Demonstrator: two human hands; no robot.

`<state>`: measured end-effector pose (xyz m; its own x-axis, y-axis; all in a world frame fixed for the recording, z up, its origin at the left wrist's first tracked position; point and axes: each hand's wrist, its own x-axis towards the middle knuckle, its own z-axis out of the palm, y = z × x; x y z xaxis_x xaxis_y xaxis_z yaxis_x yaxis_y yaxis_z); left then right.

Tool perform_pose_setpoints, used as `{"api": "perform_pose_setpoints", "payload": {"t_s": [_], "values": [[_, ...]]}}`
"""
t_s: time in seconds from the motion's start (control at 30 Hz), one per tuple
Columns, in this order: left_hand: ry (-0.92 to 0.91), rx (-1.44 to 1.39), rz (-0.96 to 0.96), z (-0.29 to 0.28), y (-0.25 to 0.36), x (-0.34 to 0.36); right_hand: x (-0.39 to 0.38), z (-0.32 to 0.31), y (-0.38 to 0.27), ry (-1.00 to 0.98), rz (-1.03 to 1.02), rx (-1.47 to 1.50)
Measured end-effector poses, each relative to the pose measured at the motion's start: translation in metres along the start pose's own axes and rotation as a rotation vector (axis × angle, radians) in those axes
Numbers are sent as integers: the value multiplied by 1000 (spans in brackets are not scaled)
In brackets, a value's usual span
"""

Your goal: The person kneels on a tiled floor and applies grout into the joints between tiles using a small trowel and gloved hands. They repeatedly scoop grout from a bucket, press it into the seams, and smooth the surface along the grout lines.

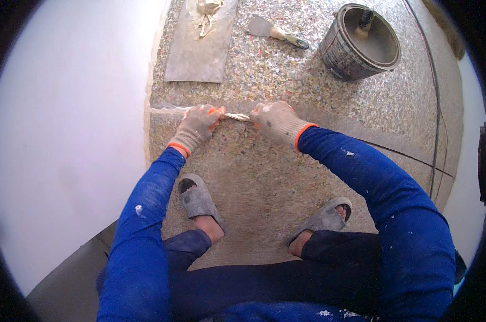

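Both my hands wear knitted pale gloves with orange cuffs and grip a pale twisted strip (237,117), stretched low over the speckled floor. I cannot make out whether it is cloth, tape or thin plastic film. My left hand (198,125) is closed round it, with a flatter, translucent tail trailing leftward to the foot of the white wall. A short way to the right, my right hand (278,121) is closed on the other end, its fingertips partly hidden. Between the hands the strip looks wrung into a rope.
Ahead lies a grey flat board (197,53) with a crumpled pale scrap (209,7) on it. A putty knife (278,33) rests beside it. Further right stands a smeared bucket (356,45) with a handled tool inside. The white wall (76,107) borders the left; dark cables (438,102) cross the right.
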<state>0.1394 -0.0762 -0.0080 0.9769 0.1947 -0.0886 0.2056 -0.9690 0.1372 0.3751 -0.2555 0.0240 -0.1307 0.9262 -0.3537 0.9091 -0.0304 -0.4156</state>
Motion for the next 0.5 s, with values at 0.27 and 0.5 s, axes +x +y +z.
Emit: {"api": "perform_pose_setpoints", "payload": {"t_s": [0.27,0.5], "values": [[140,90,6,5,8,7,-5,5,6,29,61,46],[75,60,78,12,32,11,-14,1,16,57,139,239]]}}
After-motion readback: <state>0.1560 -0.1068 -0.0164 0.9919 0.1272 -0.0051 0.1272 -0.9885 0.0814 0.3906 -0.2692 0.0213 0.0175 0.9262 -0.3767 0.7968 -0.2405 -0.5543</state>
